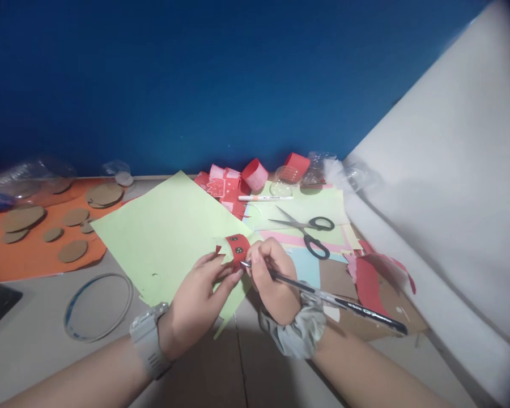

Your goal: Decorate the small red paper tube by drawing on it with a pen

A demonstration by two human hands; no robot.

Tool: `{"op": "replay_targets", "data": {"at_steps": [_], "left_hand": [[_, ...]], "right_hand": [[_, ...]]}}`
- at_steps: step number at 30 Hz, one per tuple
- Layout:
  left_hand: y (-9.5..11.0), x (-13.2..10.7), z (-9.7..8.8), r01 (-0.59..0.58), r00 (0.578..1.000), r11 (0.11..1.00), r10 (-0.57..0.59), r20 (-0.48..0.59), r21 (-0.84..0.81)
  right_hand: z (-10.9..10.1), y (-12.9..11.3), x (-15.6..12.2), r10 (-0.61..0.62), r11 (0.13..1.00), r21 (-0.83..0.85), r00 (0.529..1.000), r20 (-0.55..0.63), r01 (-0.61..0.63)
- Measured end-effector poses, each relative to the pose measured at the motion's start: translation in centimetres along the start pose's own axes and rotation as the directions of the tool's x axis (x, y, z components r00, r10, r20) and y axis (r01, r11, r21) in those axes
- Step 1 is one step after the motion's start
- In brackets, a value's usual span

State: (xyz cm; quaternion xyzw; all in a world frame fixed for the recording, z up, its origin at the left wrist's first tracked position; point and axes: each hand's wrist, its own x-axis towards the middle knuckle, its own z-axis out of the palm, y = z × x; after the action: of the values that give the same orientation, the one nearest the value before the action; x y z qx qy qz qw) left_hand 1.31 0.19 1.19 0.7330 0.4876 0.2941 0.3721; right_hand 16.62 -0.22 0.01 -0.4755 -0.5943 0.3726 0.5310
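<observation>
Between my hands is a small red paper piece (241, 242) with two dark drawn eyes and pale green paper at its left side. My left hand (202, 294) holds it by its lower left edge, fingers closed on it. My right hand (272, 277) grips a black pen (348, 304), its tip touching or very near the red paper below the eyes. Under the hands lies a large light green sheet (165, 238). Scissors (308, 226) with black handles lie beyond my right hand, blades partly apart. The fingertips of my right hand are partly hidden.
Cardboard discs (73, 251) rest on orange paper (38, 263) at left, near a ring (98, 337). Red paper rolls (255, 174), a white marker (266, 198) and clear plastic cups (287, 175) stand toward the blue wall (238, 85). Red scraps (372, 283) lie on cardboard at right.
</observation>
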Motion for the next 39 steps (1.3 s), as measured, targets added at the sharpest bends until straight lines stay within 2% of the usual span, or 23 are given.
{"op": "replay_targets", "data": {"at_steps": [4,6,9,13,16,21,27,31,39], "left_hand": [[0.3,0.0,-0.1,0.034,0.999,0.999,-0.034,-0.015,-0.017],[0.3,-0.1,-0.1,0.013,1.000,0.999,-0.014,-0.016,-0.043],[0.1,-0.3,0.0,-0.017,0.999,0.997,0.013,-0.053,-0.076],[-0.2,-0.8,0.2,0.022,0.991,0.997,-0.032,-0.127,-0.073],[-0.2,-0.9,0.2,0.047,0.993,0.994,-0.056,-0.099,-0.095],[0.0,-0.6,0.1,0.040,0.997,0.996,-0.045,-0.067,-0.073],[0.8,-0.3,-0.4,0.039,0.999,0.999,-0.038,0.034,-0.038],[0.8,-0.4,-0.4,0.029,0.999,0.996,-0.027,0.031,-0.081],[0.9,-0.4,-0.3,0.076,0.997,0.979,-0.077,0.004,-0.189]], "right_hand": [[0.0,0.1,-0.1,0.021,0.999,0.024,1.000,0.015,-0.021],[0.0,0.1,-0.1,0.012,0.999,0.031,1.000,0.015,-0.013],[-0.1,0.0,-0.1,-0.049,0.998,0.026,0.999,0.015,0.049],[-0.1,-0.4,-0.2,-0.112,0.993,-0.016,0.993,0.034,0.113],[-0.2,-0.7,-0.2,-0.114,0.992,-0.045,0.992,0.044,0.116],[-0.3,-0.6,0.1,-0.032,0.997,-0.073,0.997,0.069,0.037],[-0.3,-0.1,0.2,0.015,0.997,-0.076,0.997,0.074,-0.009],[-0.4,0.0,0.0,0.017,0.998,-0.058,0.997,0.077,-0.013],[-0.3,0.3,0.0,0.001,1.000,-0.017,0.998,0.069,0.000]]}}
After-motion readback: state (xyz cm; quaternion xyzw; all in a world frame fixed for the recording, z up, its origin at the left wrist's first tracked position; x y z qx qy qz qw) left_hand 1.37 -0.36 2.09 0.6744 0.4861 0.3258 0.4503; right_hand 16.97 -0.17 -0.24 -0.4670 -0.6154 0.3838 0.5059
